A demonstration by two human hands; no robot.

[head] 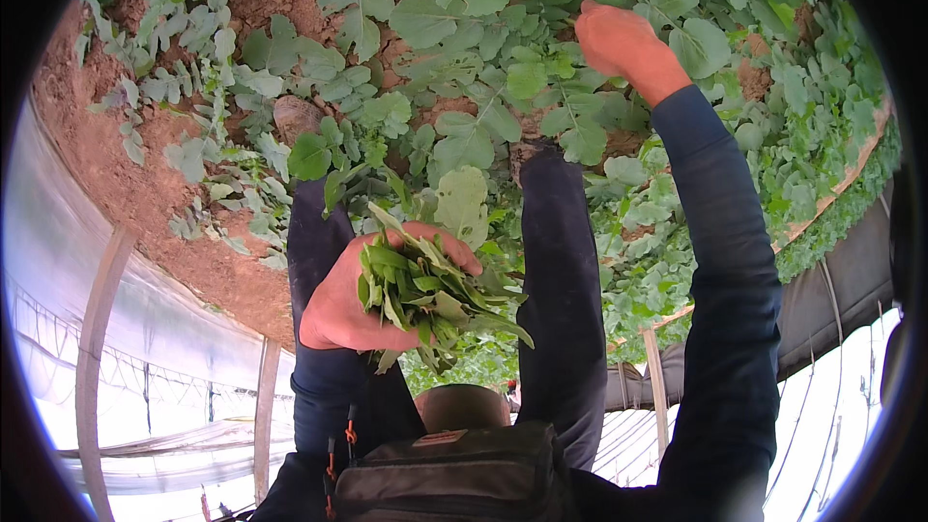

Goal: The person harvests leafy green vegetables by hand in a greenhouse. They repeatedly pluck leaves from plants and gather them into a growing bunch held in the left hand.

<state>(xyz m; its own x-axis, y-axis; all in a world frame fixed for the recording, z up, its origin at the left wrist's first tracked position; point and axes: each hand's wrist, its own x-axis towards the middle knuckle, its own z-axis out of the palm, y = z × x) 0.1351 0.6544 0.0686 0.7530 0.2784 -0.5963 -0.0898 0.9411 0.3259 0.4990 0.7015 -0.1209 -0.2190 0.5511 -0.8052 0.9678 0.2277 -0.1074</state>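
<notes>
My left hand [333, 312] is closed around a thick bunch of picked green leaves and stems [428, 279], held between my knees above the ground. Farther out to the right, my right hand [616, 40] reaches down among leafy green plants [464, 138] with lobed leaves. Its fingers are curled and their tips are partly hidden by foliage, so whether a stem is between them cannot be told. Around that hand, broad leaves [699, 47] stand close on either side.
My soil-covered shoes [297, 118] stand among the plants. Reddish bare soil [239, 297] runs along the left, beside plastic sheeting [65, 196] and posts [105, 355]. A dark waist bag [449, 475] sits at my lap. Dense plants [819, 152] continue to the right.
</notes>
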